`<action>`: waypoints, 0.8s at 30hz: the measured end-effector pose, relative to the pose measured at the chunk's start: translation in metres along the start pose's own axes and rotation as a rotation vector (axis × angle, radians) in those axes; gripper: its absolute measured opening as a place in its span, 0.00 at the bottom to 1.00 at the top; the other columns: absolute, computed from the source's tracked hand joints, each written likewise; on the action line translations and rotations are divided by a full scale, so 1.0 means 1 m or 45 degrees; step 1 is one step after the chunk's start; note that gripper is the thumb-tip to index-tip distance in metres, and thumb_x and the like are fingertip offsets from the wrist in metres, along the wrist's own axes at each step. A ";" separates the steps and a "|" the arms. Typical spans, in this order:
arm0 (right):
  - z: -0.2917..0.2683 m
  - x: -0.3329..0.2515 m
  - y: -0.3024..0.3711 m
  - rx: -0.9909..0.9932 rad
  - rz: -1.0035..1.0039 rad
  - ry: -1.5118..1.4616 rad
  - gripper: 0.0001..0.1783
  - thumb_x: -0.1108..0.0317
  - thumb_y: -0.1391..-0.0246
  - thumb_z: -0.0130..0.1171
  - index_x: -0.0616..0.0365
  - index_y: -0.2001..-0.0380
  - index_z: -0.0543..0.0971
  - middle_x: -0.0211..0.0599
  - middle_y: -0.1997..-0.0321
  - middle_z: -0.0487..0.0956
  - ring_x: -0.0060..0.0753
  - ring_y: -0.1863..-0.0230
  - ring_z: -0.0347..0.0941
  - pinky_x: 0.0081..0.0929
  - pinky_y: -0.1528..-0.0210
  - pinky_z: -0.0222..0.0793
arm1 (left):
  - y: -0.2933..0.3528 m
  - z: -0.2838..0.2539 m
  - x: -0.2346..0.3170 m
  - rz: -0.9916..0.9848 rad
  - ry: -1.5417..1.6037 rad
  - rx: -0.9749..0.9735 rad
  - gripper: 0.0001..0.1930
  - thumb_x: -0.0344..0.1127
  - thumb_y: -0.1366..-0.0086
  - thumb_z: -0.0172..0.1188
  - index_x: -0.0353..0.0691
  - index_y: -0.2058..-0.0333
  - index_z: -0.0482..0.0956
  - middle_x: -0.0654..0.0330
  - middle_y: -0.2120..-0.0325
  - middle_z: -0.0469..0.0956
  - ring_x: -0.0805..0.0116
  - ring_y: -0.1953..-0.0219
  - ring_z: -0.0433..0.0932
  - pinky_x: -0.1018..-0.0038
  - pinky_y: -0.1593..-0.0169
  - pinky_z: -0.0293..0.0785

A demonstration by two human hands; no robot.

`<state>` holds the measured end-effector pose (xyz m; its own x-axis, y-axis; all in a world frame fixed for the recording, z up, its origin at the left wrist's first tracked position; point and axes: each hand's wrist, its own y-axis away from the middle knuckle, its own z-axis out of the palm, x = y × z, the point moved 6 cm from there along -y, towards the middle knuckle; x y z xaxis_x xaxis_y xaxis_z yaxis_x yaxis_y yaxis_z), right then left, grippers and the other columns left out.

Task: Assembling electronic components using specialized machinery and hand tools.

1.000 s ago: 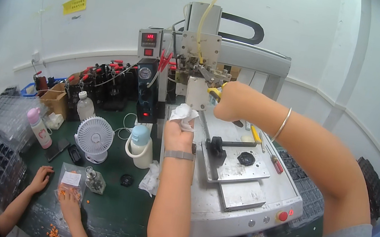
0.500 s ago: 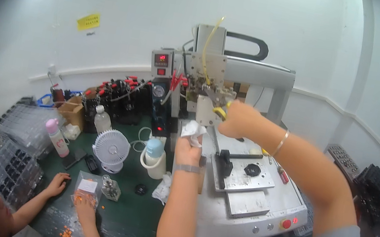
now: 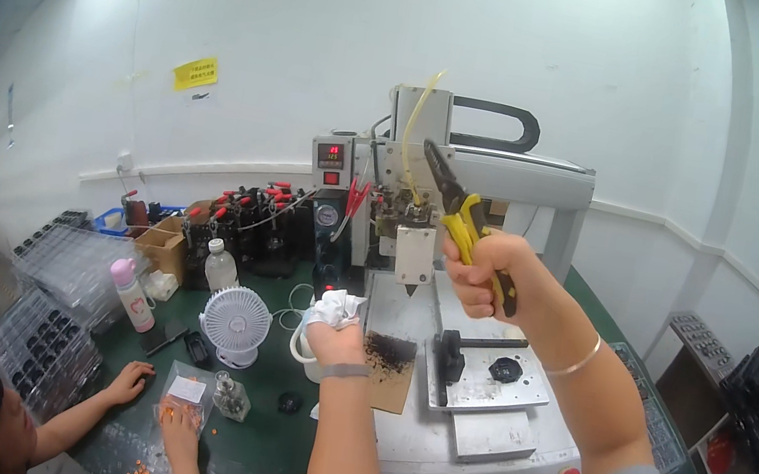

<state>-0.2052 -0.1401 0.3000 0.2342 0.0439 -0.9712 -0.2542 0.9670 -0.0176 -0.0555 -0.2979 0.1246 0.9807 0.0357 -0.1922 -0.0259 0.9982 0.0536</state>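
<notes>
The right hand (image 3: 480, 270) has its fingers wrapped tight around the yellow grips of the pliers (image 3: 459, 216), whose dark jaws point up and to the left, close to the yellow tube (image 3: 415, 132) that rises from the machine head (image 3: 406, 232). The jaws look nearly closed, though whether they touch the tube I cannot tell. The left hand (image 3: 337, 336) is clenched on a crumpled white rag (image 3: 338, 308), held low at the front edge of the machine bed (image 3: 488, 429), just beside a brown card (image 3: 387, 381) smeared with dark residue.

The main risk, as I judge it, is a slip of the pliers: their tips sit near the soft tube and the red-handled tools (image 3: 353, 197) by the head, so a jerk could nick the tube or knock the nozzle (image 3: 409, 288) below. The raised right forearm also crosses above the black fixture (image 3: 451, 351), and a dropped tool would land on it. The rag could drag residue over the bed if it brushes the card. On the green tabletop (image 3: 259, 460) another person's hands (image 3: 158, 401) sort small orange parts near a white fan (image 3: 235, 321), well apart from the machine.
</notes>
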 end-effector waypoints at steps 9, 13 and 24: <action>-0.074 0.068 -0.028 0.147 0.434 -0.847 0.12 0.63 0.67 0.51 0.57 0.79 0.64 0.27 0.83 0.60 0.24 0.84 0.56 0.21 0.80 0.55 | 0.011 0.017 0.008 0.008 0.006 -0.323 0.13 0.28 0.47 0.44 0.44 0.88 0.56 0.64 0.87 0.54 0.69 0.83 0.56 0.74 0.79 0.57; -0.034 0.018 -0.043 -0.016 0.312 -0.864 0.15 0.61 0.66 0.52 0.59 0.75 0.65 0.27 0.81 0.60 0.23 0.84 0.55 0.21 0.83 0.53 | 0.001 -0.001 0.009 0.019 0.002 -0.117 0.12 0.29 0.47 0.44 0.44 0.88 0.58 0.63 0.86 0.58 0.68 0.83 0.59 0.75 0.78 0.60; -0.064 0.008 -0.034 0.083 0.038 -0.525 0.14 0.59 0.65 0.49 0.57 0.77 0.67 0.28 0.82 0.62 0.26 0.83 0.56 0.21 0.80 0.53 | 0.008 0.007 0.003 0.000 -0.031 0.007 0.10 0.30 0.46 0.45 0.43 0.86 0.63 0.62 0.84 0.64 0.66 0.81 0.64 0.74 0.78 0.63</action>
<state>-0.2543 -0.1887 0.2772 0.5871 0.1558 -0.7944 -0.2097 0.9771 0.0367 -0.0516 -0.2903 0.1317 0.9852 0.0342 -0.1680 -0.0246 0.9980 0.0589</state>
